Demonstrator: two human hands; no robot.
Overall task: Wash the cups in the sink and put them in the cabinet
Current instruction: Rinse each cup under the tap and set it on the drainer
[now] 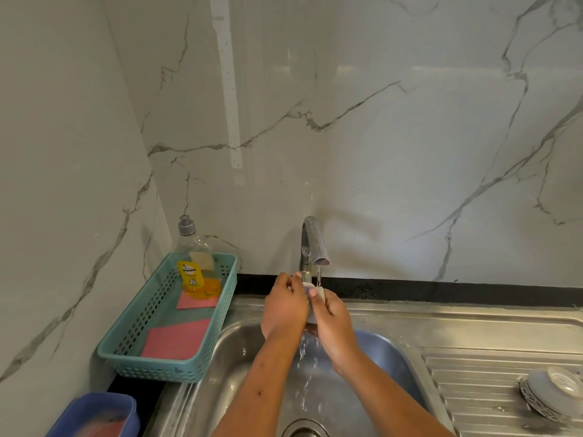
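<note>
Both forearms reach from the near edge over the stainless steel sink [239, 357], and the hands meet under the curved chrome tap [313, 239].

Left hand [285, 305]: back toward the camera, fingers curled round the left side of a small white cup [316, 291] and gripping it.
Right hand [334, 323]: closes on the cup from the right, with the thumb laid over the rim.
Cup: held between the two hands directly below the spout, above the far part of the basin. It is mostly hidden by the fingers.

A thin stream of water [319, 275] falls from the spout onto the cup and runs off below the hands into the basin.

On the ribbed steel drainboard [473, 389], well to the right, a second white cup with a dark patterned band [552, 391] lies mouth down and tilted.

On the dark worktop [148, 397] left of the sink stands a teal perforated plastic basket [157, 372]. It holds a clear pump bottle of yellow dish liquid [195, 272] at its far end and two pink cloths [176, 339].

At the near left corner is a blue plastic container [94, 408].
</note>
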